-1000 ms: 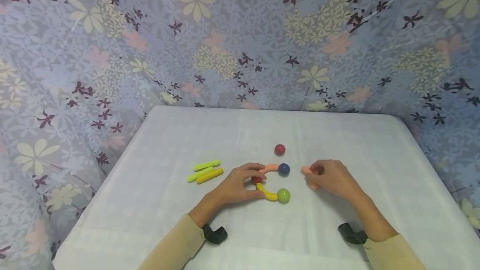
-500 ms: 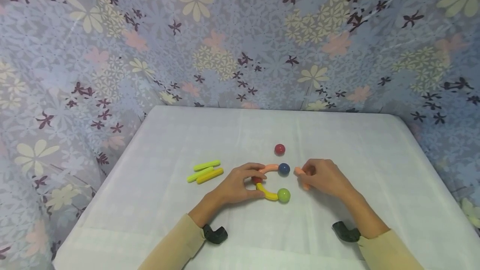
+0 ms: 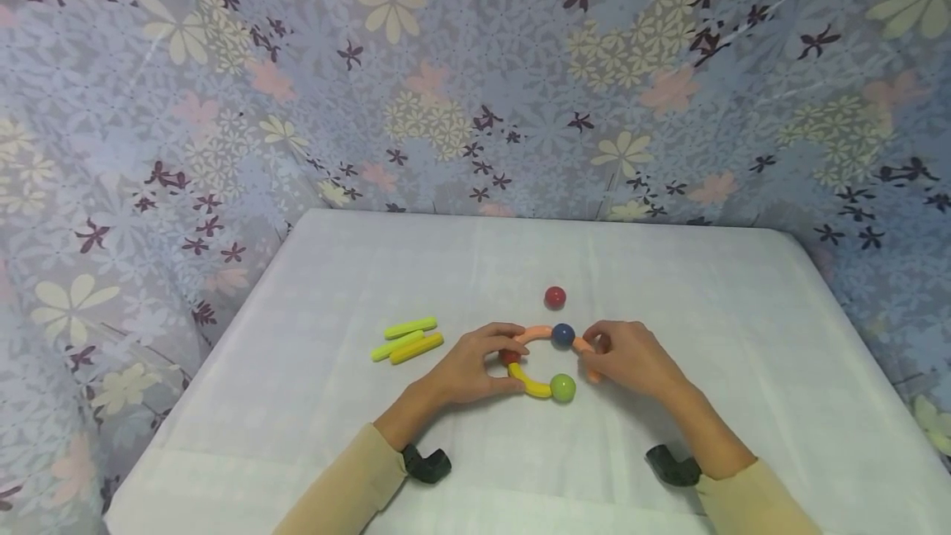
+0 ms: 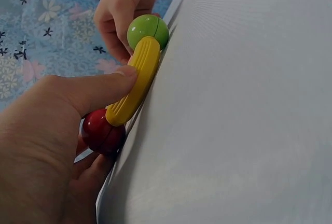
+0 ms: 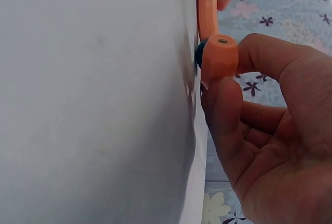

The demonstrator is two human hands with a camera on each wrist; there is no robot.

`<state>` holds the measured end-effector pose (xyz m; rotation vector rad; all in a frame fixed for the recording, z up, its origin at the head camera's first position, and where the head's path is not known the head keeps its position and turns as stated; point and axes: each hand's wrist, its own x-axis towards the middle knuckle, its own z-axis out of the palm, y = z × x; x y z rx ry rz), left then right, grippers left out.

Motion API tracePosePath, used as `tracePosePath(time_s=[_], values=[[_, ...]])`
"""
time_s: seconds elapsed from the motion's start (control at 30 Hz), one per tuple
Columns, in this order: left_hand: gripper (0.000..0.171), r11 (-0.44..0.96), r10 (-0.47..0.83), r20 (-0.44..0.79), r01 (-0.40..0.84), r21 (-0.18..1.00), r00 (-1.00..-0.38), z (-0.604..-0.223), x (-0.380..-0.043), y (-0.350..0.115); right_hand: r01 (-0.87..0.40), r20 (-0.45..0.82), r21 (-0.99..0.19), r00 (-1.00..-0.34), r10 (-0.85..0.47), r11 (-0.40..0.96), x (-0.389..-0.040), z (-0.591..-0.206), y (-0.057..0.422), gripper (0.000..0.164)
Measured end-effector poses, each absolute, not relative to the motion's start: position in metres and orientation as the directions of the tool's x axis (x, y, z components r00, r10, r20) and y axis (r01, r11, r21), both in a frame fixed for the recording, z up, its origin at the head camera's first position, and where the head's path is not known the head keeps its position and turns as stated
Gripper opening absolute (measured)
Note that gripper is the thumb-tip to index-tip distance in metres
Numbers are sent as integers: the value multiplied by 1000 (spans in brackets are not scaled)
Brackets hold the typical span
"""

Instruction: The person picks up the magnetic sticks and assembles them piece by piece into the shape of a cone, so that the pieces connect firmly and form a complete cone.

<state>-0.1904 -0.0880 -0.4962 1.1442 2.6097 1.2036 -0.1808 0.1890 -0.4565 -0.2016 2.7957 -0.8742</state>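
A ring-like chain of toy rods and balls lies on the table. It joins a curved orange rod (image 3: 537, 332), a blue ball (image 3: 563, 335), a red ball (image 4: 101, 132), a curved yellow rod (image 4: 136, 84) and a green ball (image 3: 562, 387). My left hand (image 3: 479, 362) holds the chain's left side, thumb on the yellow rod and fingers round the red ball. Between thumb and fingertips, my right hand (image 3: 635, 357) pinches a second curved orange rod (image 5: 220, 58). Its far end meets the blue ball; its near end, with a small round metal spot, is apart from the green ball.
Another red ball (image 3: 555, 297) sits behind the chain. Left of my left hand lie two yellow-green straight rods (image 3: 410, 328) and a yellow one (image 3: 416, 348). A white cloth covers the table (image 3: 357, 262); a flowered curtain (image 3: 475, 89) hangs behind it.
My right hand has moved left with its curved orange rod, closing the gap until the rod reaches the blue ball. My left hand has stayed in place on the chain.
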Motion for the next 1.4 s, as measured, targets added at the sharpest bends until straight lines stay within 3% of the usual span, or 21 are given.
tracePosePath(time_s=[0.47, 1.4], values=[[42, 408, 651, 274, 632, 659, -707, -495, -190, -88, 37, -220, -554, -970, -103, 832, -176, -455, 176, 36], [44, 393, 648, 292, 637, 664, -703, -495, -188, -88, -12, -160, -627, -977, -143, 779, -169, -460, 170, 39]])
